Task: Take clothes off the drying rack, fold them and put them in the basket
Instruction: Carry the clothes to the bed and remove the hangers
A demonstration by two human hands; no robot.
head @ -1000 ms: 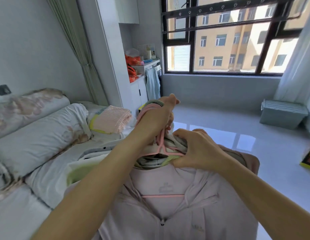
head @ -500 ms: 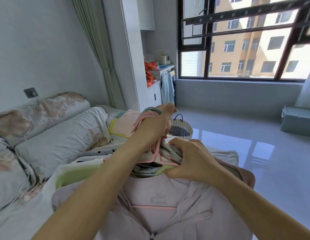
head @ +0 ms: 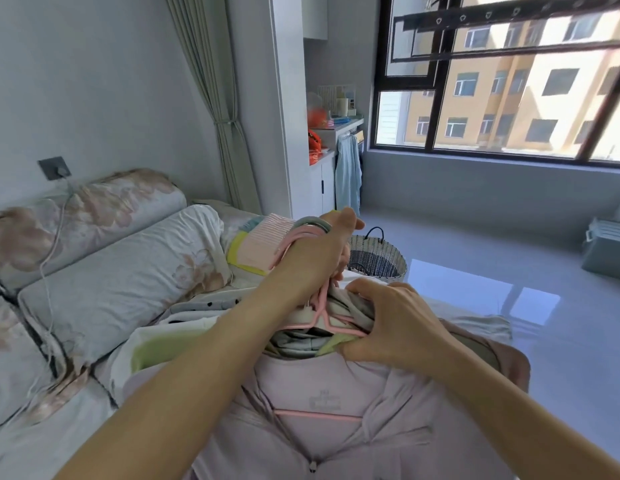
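My left hand (head: pixel 319 258) grips the hooks of a bundle of pink and grey hangers (head: pixel 306 233) carrying several garments. Nearest me hangs a pale lilac zip hoodie (head: pixel 336 434) on a pink hanger. Behind it are grey and light green clothes (head: pixel 301 342). My right hand (head: pixel 391 323) pinches the bunched grey and green fabric at the hanger shoulders. A woven basket (head: pixel 377 261) with dark handles stands on the floor just beyond my left hand. The black drying rack bar (head: pixel 509 15) hangs across the top of the window.
A bed with floral pillows (head: pixel 111 282) and a folded pink striped cloth (head: pixel 263 244) lies to the left. A white cabinet (head: pixel 319 181) with a light blue towel stands by the window. A grey-green crate (head: pixel 606 251) sits at the right on the glossy floor.
The view has swung left and down, so the basket and more of the bed came into sight. Both hands keep their hold on the hangers and clothes.
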